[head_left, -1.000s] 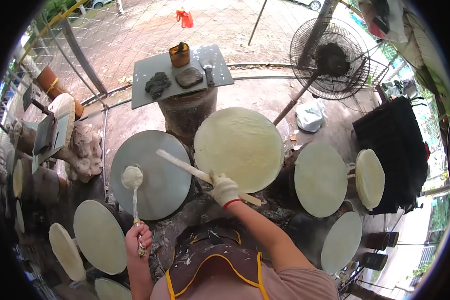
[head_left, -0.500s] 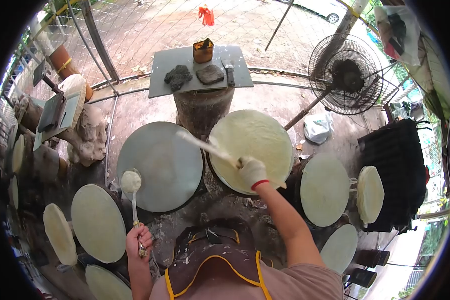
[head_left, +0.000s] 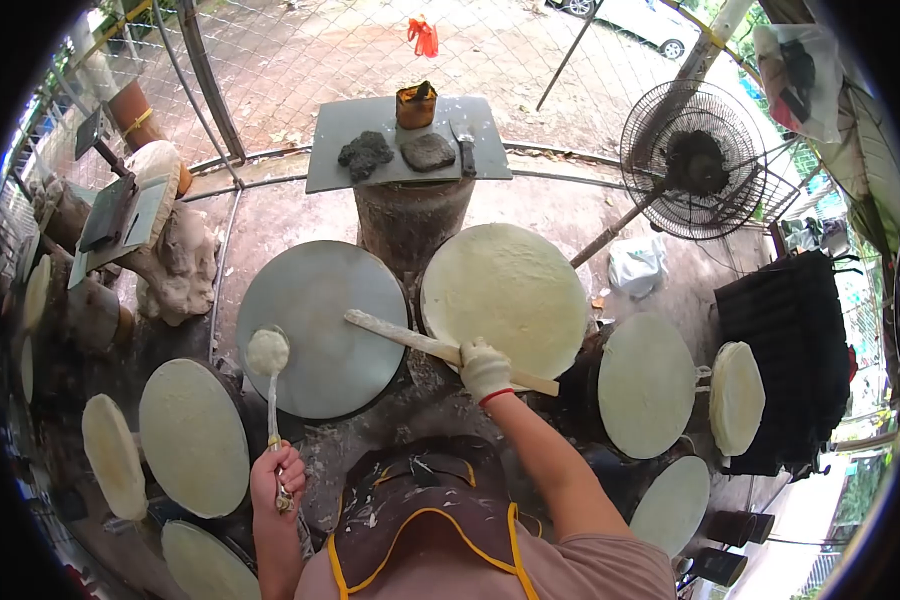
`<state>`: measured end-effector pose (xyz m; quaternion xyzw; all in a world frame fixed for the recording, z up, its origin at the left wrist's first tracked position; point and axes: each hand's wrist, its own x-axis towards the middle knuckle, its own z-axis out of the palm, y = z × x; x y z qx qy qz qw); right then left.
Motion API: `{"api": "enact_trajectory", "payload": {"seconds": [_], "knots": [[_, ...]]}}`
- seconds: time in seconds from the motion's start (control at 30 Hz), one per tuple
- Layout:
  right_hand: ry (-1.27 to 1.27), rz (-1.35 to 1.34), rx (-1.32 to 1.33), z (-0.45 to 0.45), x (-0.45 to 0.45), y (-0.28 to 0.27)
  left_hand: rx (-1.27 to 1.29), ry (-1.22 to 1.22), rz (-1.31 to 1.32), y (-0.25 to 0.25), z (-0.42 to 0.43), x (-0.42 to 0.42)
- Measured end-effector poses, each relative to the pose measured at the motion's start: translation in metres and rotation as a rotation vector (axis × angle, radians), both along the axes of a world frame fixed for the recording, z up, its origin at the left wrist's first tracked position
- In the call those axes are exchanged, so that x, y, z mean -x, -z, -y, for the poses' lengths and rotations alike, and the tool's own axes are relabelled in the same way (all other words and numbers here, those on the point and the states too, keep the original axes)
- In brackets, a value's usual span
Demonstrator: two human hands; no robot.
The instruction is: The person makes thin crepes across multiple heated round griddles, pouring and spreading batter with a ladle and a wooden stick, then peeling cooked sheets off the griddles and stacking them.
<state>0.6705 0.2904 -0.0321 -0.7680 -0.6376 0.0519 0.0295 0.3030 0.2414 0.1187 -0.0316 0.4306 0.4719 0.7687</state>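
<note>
My left hand (head_left: 277, 478) is closed round the handle of a ladle (head_left: 273, 415). Its bowl, full of pale batter (head_left: 267, 352), is over the lower left part of a bare grey griddle (head_left: 330, 285). In a white glove with a red cuff, my right hand (head_left: 485, 368) grips a long flat wooden spreader (head_left: 410, 335). The far end of the spreader reaches over the right part of the bare griddle. Beyond that hand, a thin pale crepe (head_left: 505, 290) covers the second round griddle.
More coated griddles (head_left: 192, 438) stand left and right (head_left: 647, 385). Stacked flat crepes (head_left: 737, 398) sit at the right, others (head_left: 113, 455) at the left. Ahead, a board (head_left: 330, 150) bears dark lumps (head_left: 428, 152), a knife (head_left: 465, 152) and a can (head_left: 416, 106). A fan (head_left: 694, 160) stands right.
My right hand has moved left, and the spreader's far end has come down over the bare griddle. The ladle's bowl has shifted slightly right. The view has moved a little.
</note>
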Motion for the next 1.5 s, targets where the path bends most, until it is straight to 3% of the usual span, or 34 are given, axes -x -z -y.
{"api": "enact_trajectory", "payload": {"seconds": [0.17,0.27,0.47,0.7,0.8,0.9,1.0,1.07,1.17,1.3,1.4,1.5], "knots": [[-0.036,-0.123,0.115,0.012,-0.017,-0.014,0.0,-0.04,-0.041,0.003,0.01,0.009],[0.074,-0.251,0.067,0.006,0.004,-0.042,0.011,-0.066,-0.063,0.006,0.013,0.015],[0.146,-0.108,-0.031,-0.044,0.028,0.0,0.021,-0.096,-0.039,0.012,0.018,0.023],[0.108,-0.115,0.092,-0.051,0.017,-0.009,0.025,-0.119,-0.024,0.01,0.023,0.026],[0.108,-0.15,0.088,-0.057,-0.001,-0.064,0.032,-0.124,-0.029,0.011,0.021,0.027],[0.085,-0.259,0.007,-0.076,-0.079,-0.097,0.044,-0.129,-0.043,0.014,0.02,0.027],[0.05,-0.154,-0.132,-0.084,-0.132,-0.181,0.053,-0.126,-0.018,0.022,0.016,0.031],[0.079,-0.153,-0.169,-0.076,-0.134,-0.239,0.044,-0.107,-0.003,0.025,0.013,0.031],[-0.04,-0.028,-0.192,-0.053,-0.117,-0.273,0.032,-0.078,0.008,0.024,0.007,0.025],[-0.132,0.041,0.077,-0.024,-0.071,-0.21,0.044,-0.067,0.043,0.022,-0.002,0.018],[-0.206,-0.055,0.059,-0.002,-0.032,-0.142,0.035,-0.032,0.037,0.019,-0.008,0.012],[-0.122,-0.053,0.037,0.004,-0.005,-0.051,0.035,0.005,-0.005,0.016,-0.014,0.006]]}}
